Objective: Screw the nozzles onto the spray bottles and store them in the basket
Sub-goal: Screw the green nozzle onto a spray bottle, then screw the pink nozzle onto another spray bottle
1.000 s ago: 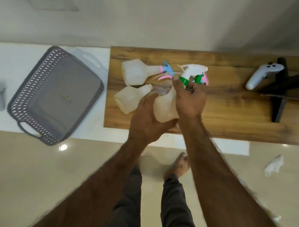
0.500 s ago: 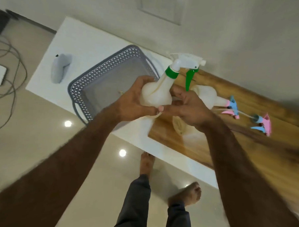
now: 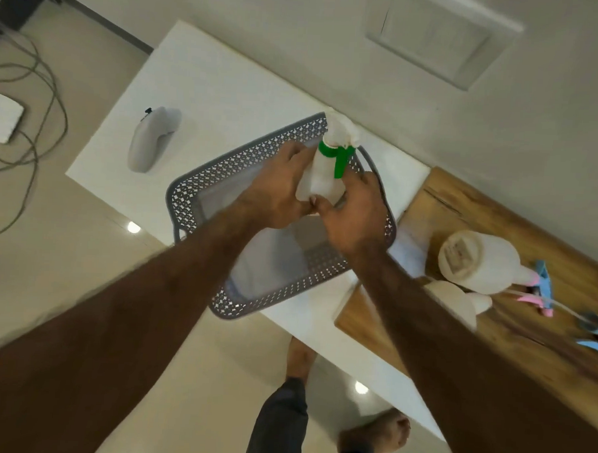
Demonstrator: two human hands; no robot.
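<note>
Since the earlier frame we carry the translucent white spray bottle with green-collared nozzle [image 3: 322, 179] over the grey perforated plastic basket [image 3: 203, 188], mid-frame; left hand [image 3: 275, 194] and right hand [image 3: 354, 215] both clasp it. Next: lower, release.

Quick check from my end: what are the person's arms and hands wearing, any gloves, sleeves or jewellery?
Nothing that shows. The left hand and right hand are bare, without gloves or visible rings, and both forearms are uncovered as far as the frame reaches, with no sleeve, watch or band in view.
</note>
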